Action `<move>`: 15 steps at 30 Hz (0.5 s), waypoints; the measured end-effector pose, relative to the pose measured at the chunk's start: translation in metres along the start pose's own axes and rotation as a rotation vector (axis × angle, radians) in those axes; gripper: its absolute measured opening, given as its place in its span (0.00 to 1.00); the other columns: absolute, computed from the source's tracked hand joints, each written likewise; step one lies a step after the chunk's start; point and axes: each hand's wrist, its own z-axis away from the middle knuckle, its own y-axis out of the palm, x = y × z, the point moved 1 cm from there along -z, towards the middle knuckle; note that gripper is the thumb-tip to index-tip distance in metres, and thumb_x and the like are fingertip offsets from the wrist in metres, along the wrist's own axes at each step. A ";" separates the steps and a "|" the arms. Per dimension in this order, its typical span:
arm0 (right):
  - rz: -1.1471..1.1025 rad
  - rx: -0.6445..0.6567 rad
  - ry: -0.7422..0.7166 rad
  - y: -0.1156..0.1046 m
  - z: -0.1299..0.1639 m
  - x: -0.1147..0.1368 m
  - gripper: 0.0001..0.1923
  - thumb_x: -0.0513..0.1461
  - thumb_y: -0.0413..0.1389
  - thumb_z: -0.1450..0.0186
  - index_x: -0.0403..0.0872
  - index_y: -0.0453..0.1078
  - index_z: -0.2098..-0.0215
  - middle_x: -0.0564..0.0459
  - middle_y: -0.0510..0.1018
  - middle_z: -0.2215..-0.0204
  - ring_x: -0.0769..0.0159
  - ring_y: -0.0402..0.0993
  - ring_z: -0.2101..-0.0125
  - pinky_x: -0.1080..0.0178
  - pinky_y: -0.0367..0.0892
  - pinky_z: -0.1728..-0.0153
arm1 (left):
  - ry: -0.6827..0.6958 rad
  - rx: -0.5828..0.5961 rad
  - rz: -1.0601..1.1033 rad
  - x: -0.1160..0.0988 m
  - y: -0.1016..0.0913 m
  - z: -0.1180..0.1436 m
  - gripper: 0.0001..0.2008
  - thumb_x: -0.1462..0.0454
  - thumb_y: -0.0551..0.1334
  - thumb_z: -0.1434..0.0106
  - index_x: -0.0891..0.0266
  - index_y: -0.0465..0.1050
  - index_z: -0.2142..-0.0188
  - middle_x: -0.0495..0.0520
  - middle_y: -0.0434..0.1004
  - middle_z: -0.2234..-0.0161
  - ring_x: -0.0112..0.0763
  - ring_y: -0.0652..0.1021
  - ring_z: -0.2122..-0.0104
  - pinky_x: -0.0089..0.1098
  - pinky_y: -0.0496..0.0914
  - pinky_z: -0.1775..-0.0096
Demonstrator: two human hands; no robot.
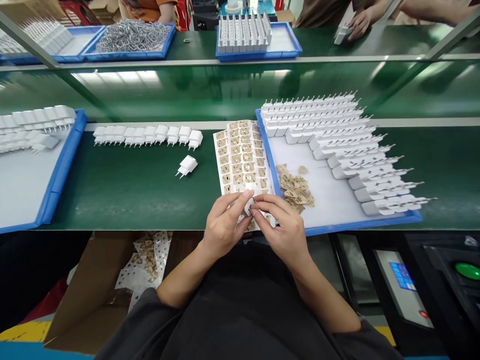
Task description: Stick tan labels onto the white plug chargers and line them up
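One small white plastic charger plug [249,205] is pinched in the grip of both the left hand [224,224] and the right hand [284,227], at the green bench's [123,195] near edge, over one label sheet [242,157]. One loose white plug [186,165] lies on open bench to the left.

Small white plug adapter [249,206]: held between the fingertips of both hands at the near edge of the green bench, mostly hidden, only a rounded white corner showing; orientation cannot be told. It sits directly over the near end of the label sheet [242,157], a white backing card carrying rows of small tan stickers, lying flat and leaning against the blue tray's left rim.
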 end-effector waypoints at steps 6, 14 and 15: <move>0.029 0.030 -0.006 0.002 -0.001 0.000 0.06 0.32 0.56 0.31 0.47 0.74 0.60 0.47 0.79 0.59 0.63 0.78 0.55 0.60 0.76 0.52 | 0.030 -0.006 -0.009 -0.001 0.000 -0.002 0.39 0.71 0.65 0.36 0.61 0.51 0.30 0.61 0.81 0.51 0.38 0.79 0.51 0.38 0.75 0.49; 0.079 0.083 0.025 0.008 0.003 -0.001 0.06 0.34 0.51 0.29 0.46 0.70 0.58 0.43 0.76 0.57 0.61 0.76 0.54 0.57 0.78 0.55 | 0.021 -0.003 0.003 0.000 0.003 0.000 0.37 0.71 0.64 0.35 0.60 0.51 0.30 0.60 0.81 0.51 0.38 0.79 0.51 0.38 0.75 0.50; 0.082 0.084 0.027 0.009 0.003 -0.001 0.06 0.34 0.51 0.29 0.46 0.70 0.58 0.44 0.76 0.57 0.61 0.76 0.54 0.57 0.78 0.55 | 0.020 -0.002 0.007 0.001 0.003 0.000 0.38 0.71 0.64 0.35 0.61 0.51 0.30 0.60 0.81 0.51 0.38 0.79 0.51 0.38 0.75 0.50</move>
